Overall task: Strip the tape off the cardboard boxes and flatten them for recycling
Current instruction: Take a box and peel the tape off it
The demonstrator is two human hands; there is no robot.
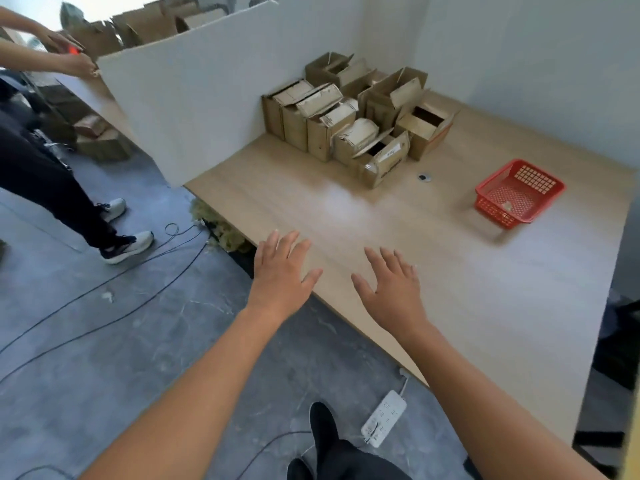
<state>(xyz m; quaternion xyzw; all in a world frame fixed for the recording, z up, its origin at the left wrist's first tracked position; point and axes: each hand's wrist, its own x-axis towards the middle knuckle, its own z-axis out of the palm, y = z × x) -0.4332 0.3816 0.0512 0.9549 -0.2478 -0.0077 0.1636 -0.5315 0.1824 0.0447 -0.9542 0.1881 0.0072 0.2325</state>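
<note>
Left hand (280, 271) and right hand (391, 289): grip wide, empty; cardboard boxes (346, 119) well beyond them.

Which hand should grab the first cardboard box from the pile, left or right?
Probably right. The right hand is open over the wooden table, roughly in line with the nearest brown cardboard box; the left hand, also open, sits at the table's edge.

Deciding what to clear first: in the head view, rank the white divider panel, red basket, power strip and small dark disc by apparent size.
1. white divider panel, by far
2. red basket
3. power strip; it lies on the floor, so real size against the basket is unsure
4. small dark disc
</note>
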